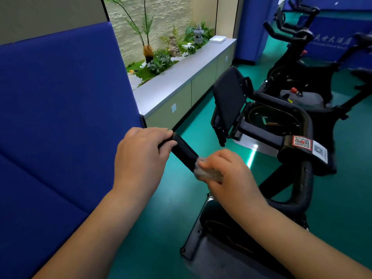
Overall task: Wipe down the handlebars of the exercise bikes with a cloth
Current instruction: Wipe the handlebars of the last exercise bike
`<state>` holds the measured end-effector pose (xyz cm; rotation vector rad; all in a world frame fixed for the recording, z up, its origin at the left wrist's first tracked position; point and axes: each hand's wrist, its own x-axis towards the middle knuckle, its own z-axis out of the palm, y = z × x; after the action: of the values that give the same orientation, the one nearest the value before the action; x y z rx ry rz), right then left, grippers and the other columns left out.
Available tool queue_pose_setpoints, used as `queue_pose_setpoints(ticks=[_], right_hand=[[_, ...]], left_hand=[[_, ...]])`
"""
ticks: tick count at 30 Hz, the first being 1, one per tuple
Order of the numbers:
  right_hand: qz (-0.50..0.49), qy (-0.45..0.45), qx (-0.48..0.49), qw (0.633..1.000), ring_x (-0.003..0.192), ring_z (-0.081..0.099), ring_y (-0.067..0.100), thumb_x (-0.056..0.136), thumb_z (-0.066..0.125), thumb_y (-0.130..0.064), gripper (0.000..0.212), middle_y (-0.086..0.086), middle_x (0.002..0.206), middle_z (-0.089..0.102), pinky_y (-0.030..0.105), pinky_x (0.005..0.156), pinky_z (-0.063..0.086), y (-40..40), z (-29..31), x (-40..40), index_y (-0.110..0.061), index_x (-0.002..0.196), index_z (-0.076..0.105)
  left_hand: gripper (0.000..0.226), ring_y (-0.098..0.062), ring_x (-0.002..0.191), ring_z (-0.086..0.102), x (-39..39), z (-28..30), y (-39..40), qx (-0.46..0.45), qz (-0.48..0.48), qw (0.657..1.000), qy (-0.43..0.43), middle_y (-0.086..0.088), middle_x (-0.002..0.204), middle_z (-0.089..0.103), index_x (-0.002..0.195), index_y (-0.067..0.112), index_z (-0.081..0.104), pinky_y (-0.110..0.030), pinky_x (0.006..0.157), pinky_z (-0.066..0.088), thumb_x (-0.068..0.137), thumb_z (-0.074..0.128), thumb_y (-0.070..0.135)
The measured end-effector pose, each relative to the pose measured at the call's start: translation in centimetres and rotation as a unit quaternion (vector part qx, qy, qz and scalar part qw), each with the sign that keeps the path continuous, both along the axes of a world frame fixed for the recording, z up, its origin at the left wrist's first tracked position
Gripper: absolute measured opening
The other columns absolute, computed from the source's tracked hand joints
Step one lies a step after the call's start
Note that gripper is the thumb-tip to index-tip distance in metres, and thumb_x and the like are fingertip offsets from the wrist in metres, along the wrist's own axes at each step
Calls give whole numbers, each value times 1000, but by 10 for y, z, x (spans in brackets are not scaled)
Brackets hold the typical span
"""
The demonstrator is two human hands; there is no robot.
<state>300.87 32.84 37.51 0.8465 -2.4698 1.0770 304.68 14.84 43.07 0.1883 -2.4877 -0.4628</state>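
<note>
— Where are the hands right now?

— Both on the near bike's handlebar [185,153], the black padded bar running from upper left down to the right. The left hand [141,158] is curled round the bar's far end, fingers wrapped over the top, thumb side tucked under.

— And the cloth?

— A small grey cloth [205,172], bunched up, sits right against the bar lower down. The right hand [227,174] has its fingers closed over it, pressing it onto the handlebar. Only the cloth's left edge pokes out from under the fingers.

— Gap between the two hands?

— A bare stretch of black grip shows between them.

— What else is on this bike?

— A dark tablet holder [229,101] tilts up ahead of the bars, and a red QR sticker [302,141] sits on the stem to the right.

— Surroundings?

— Green floor [201,125] below, a blue padded wall [60,107] on the left, more exercise bikes [298,57] parked at upper right, and a planter [165,55] with ferns along the far wall.
</note>
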Motion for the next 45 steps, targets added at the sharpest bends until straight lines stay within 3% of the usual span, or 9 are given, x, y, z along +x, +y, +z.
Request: queue_pose_setpoints(ticks=[5, 10, 17, 24, 29, 33, 37, 41, 45], right_hand=[[-27, -109, 11, 994, 86, 57, 15, 73, 81, -16, 18, -5, 86, 59, 17, 73, 37, 14, 9, -4, -16, 90, 75], [-34, -67, -19, 997, 79, 55, 16, 70, 82, -13, 20, -4, 85, 56, 17, 69, 38, -10, 4, -4, -13, 87, 72], [-54, -18, 89, 994, 81, 52, 20, 65, 86, -10, 29, -1, 85, 57, 27, 67, 41, 52, -6, 22, -15, 90, 72], [-54, -28, 15, 998, 82, 56, 28, 69, 69, -22, 21, 4, 84, 58, 27, 71, 39, 4, -4, 10, -11, 88, 72], [-89, -28, 42, 995, 87, 55, 21, 72, 81, -15, 23, 0, 88, 61, 22, 74, 35, 39, -8, 25, -15, 93, 73], [-109, -104, 9, 989, 87, 56, 11, 80, 76, -26, 12, -7, 88, 63, 24, 77, 44, 32, 3, 18, -22, 91, 74], [-75, -182, -14, 980, 86, 61, 4, 88, 66, -27, 9, -17, 84, 66, 23, 81, 48, -1, 17, -6, -24, 91, 74], [-68, -254, 33, 964, 94, 63, 12, 92, 60, -31, 19, -6, 96, 71, 30, 88, 49, 9, 19, -14, -20, 101, 73], [-61, -282, 36, 957, 97, 63, 16, 93, 59, -34, 25, 2, 102, 72, 34, 91, 49, 6, 20, -22, -14, 102, 72]], left_hand=[[24, -23, 96, 52, 0, -13, -3, -112, -58, 991, 41, 7, 110, 69, 106, 18, 73, -39, 85, 37, 82, 73, 22], [28, -23, 102, 50, -1, -18, 2, -131, -106, 985, 39, 4, 114, 68, 105, 14, 73, -38, 87, 36, 83, 64, 28], [33, -25, 107, 48, 2, -23, 2, -128, -122, 984, 18, 1, 120, 65, 113, 11, 70, -46, 88, 45, 83, 72, 23], [29, -25, 115, 44, 3, -30, 11, -146, -142, 979, 16, 0, 118, 66, 108, 13, 72, -43, 94, 35, 81, 73, 23], [25, -28, 115, 51, 0, -32, 1, -138, -175, 974, 27, -2, 119, 65, 109, 11, 72, -49, 95, 43, 86, 68, 21], [25, -25, 109, 52, 1, -26, -6, -80, -159, 983, 50, -3, 119, 64, 112, 10, 70, -38, 98, 41, 88, 66, 16], [28, -25, 109, 52, 1, -23, -10, -62, -152, 986, 33, -1, 120, 64, 114, 11, 68, -40, 97, 41, 87, 67, 15], [30, -25, 109, 54, 1, -26, -11, -60, -155, 986, 29, 1, 123, 63, 117, 13, 68, -45, 96, 44, 87, 68, 16], [29, -22, 108, 53, 2, -30, -12, -43, -152, 986, 48, 2, 124, 62, 116, 13, 68, -33, 97, 41, 88, 67, 15]])
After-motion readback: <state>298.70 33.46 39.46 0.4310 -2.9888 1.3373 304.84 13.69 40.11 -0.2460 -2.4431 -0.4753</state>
